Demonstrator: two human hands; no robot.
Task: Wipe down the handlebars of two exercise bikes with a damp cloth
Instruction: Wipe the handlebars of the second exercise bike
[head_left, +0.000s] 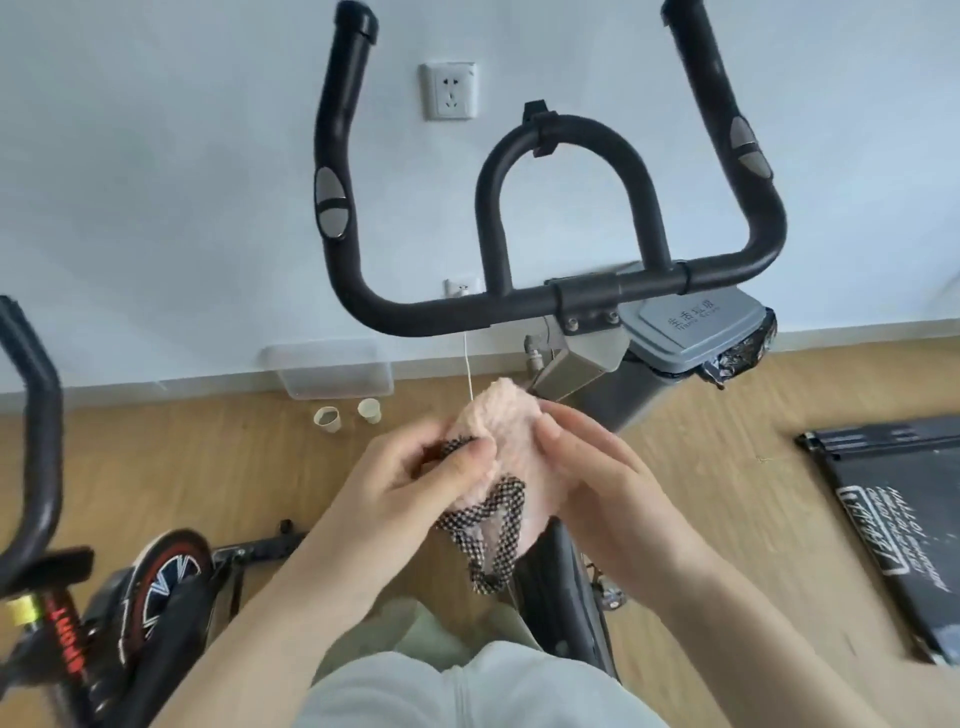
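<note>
At lower centre the left grip and right grip pinch the bunched pink cloth, apart from the handlebars above and the second bike's bar at far left, so wiping apparently remains to do.

Cloth: pink fleece, checked trim, bunched in my fingers. Handlebars: black, beyond fingertips. Second handlebar: far left.

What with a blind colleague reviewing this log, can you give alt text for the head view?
The left hand and right hand hold a fluffy pink cloth with checked trim in front of an exercise bike's black handlebars, not touching them. A second bike's handlebar shows at the far left.
</note>
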